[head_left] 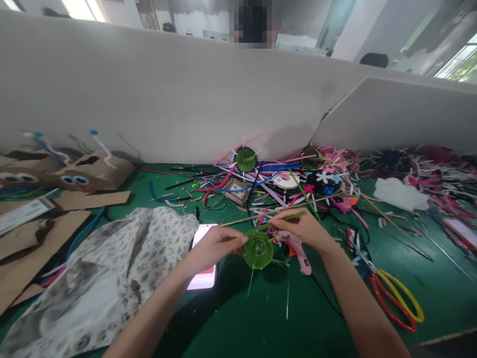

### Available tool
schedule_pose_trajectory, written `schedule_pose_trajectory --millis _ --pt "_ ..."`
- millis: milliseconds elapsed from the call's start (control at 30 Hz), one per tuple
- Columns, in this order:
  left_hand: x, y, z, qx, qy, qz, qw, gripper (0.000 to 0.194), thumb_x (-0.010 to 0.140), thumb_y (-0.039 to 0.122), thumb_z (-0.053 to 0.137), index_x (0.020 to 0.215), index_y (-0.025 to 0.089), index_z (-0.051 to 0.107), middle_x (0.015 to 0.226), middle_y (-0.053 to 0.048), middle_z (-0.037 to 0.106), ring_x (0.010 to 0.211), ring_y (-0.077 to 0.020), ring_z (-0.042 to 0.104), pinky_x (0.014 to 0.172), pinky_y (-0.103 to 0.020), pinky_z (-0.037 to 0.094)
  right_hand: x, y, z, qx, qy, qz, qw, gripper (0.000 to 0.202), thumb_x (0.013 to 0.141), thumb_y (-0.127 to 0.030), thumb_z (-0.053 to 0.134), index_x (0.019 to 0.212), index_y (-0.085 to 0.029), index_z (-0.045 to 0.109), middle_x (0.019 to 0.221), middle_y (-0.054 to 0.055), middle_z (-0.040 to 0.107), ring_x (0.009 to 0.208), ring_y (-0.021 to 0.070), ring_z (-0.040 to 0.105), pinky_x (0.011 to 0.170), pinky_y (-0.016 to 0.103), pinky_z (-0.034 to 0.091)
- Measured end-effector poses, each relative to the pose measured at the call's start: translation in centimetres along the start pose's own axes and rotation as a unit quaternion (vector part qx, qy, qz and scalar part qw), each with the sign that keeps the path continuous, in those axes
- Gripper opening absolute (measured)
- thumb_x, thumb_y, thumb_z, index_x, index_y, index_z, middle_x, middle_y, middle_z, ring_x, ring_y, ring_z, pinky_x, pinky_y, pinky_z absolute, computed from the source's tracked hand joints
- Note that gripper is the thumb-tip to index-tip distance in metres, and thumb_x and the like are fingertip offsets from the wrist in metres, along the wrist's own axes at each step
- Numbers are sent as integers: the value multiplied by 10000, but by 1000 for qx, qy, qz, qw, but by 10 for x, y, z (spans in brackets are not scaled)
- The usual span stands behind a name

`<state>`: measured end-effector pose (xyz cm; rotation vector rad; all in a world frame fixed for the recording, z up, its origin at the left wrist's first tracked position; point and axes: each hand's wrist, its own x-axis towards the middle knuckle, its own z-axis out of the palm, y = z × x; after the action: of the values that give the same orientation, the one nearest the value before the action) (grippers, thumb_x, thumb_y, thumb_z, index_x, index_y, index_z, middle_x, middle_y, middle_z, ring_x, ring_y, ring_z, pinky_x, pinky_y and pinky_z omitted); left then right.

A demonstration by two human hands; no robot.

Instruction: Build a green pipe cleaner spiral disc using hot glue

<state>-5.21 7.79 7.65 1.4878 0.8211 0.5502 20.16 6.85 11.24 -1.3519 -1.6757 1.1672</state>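
Observation:
Between my hands is a flat green coil point(258, 249), wound in a spiral from what looks like pipe cleaner. My left hand point(223, 243) pinches its left edge between thumb and fingers. The loose green strip point(294, 215) runs off the top of the coil, and my right hand point(298, 228) is closed on it. A pink hot glue gun point(298, 251) lies on the table just beneath my right hand, its nozzle end partly covered. Beside my left wrist a lit phone point(204, 283) lies partly hidden by my forearm.
Scissors with red and yellow handles point(398, 298) lie at the right. Colourful pipe cleaners and scraps point(261, 184) are heaped along the back by a white partition point(167, 99). Patterned cloth point(122, 268), cardboard pieces point(40, 243) and a cardboard figure with eyes point(93, 171) occupy the left.

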Motion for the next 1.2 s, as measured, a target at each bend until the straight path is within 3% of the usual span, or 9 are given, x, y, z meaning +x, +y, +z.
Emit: schedule_pose_trajectory --millis 233,500,733,933,1200 --pt "0 0 -3 -6 15 -19 1000 315 870 397 573 731 147 704 660 -10 619 658 -138 549 632 -232 421 -15 -4 4 -55 58 -6 997 280 864 -475 600 916 -253 761 960 50 738 936 226 672 788 317 542" --pt "1 5 -4 29 38 -11 999 341 872 392 537 636 158 613 651 -10 588 666 -141 518 624 -237 399 -16 17 4 -73 67 -43 994 269 886 -443 579 975 -262 757 1021 68 717 990 242 649 842 362 535" --pt "2 -3 -5 10 71 -9 997 359 883 412 550 642 155 616 646 3 573 653 -132 522 618 -228 394 -33 21 31 -71 144 -72 984 233 892 -393 582 1011 -284 750 1010 54 710 933 228 664 762 332 557" --pt "2 -1 -4 22 80 -1 997 344 884 396 552 654 153 635 633 10 582 639 -124 521 616 -222 389 -46 23 49 -108 199 -118 967 227 911 -310 564 1066 -278 727 1034 68 707 980 233 642 824 373 535" --pt "-1 4 -2 45 86 9 995 365 873 395 548 603 158 608 615 1 601 623 -131 524 608 -226 390 -60 26 55 -107 189 -107 970 307 947 -343 496 1207 -301 653 1133 59 689 1081 244 613 988 447 446"
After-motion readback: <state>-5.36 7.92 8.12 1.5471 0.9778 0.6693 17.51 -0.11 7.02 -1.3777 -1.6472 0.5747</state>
